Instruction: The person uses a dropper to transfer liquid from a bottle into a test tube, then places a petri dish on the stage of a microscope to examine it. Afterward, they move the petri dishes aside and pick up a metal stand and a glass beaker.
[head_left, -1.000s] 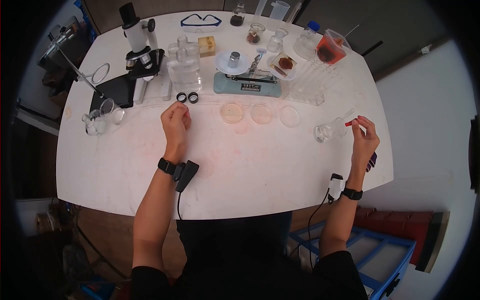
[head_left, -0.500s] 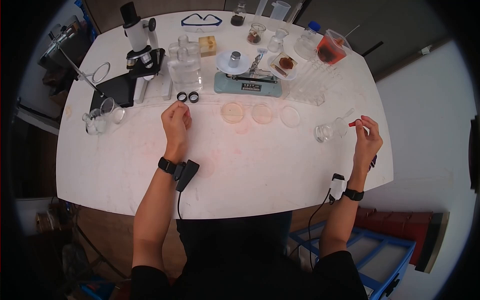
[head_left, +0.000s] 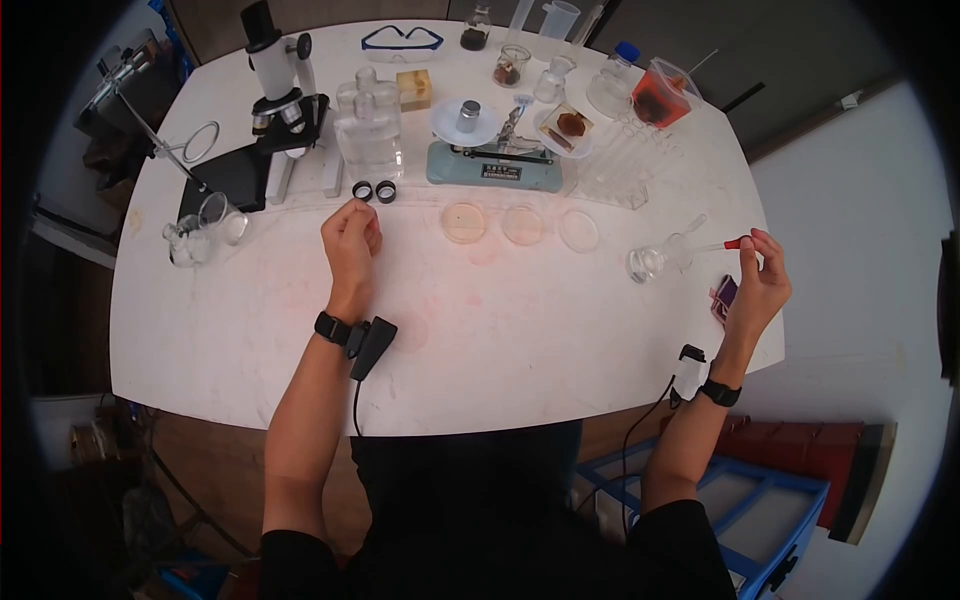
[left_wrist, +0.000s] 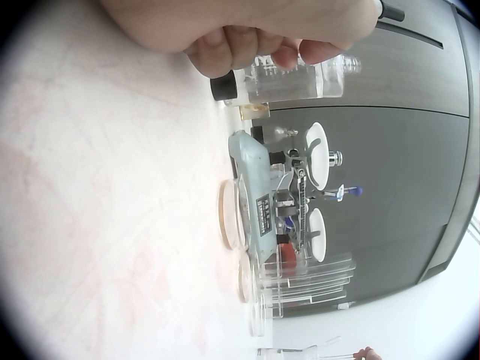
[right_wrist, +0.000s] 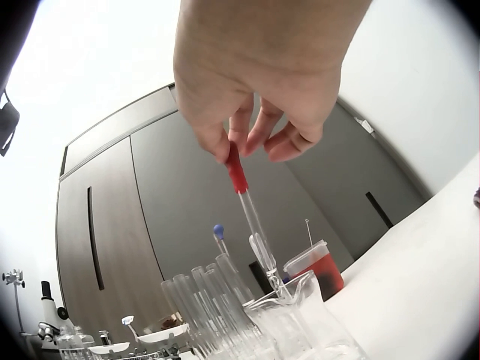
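Note:
My right hand (head_left: 760,290) pinches the red rubber bulb of a glass dropper (right_wrist: 238,169) between thumb and fingertips. The dropper's glass tube slants down to the mouth of a clear glass beaker (head_left: 648,265), overlapping its rim in the right wrist view. A second glass stem leans in that beaker. On the left, my left hand (head_left: 350,250) rests on the table with fingers loosely curled and nothing in them. Just beyond its knuckles lie two black caps (head_left: 386,191), near clear bottles of liquid (head_left: 370,150).
Three shallow round dishes (head_left: 464,223) lie mid-table before a balance scale (head_left: 495,170). A test tube rack (head_left: 615,180) stands right of it. At the left are a microscope (head_left: 275,80) and small glassware (head_left: 190,243). A dark purple item (head_left: 724,297) lies beside my right hand.
My right hand has moved to the right with the dropper, and more of its glass tube now shows beside the beaker. The purple item is uncovered more. My left hand stays put.

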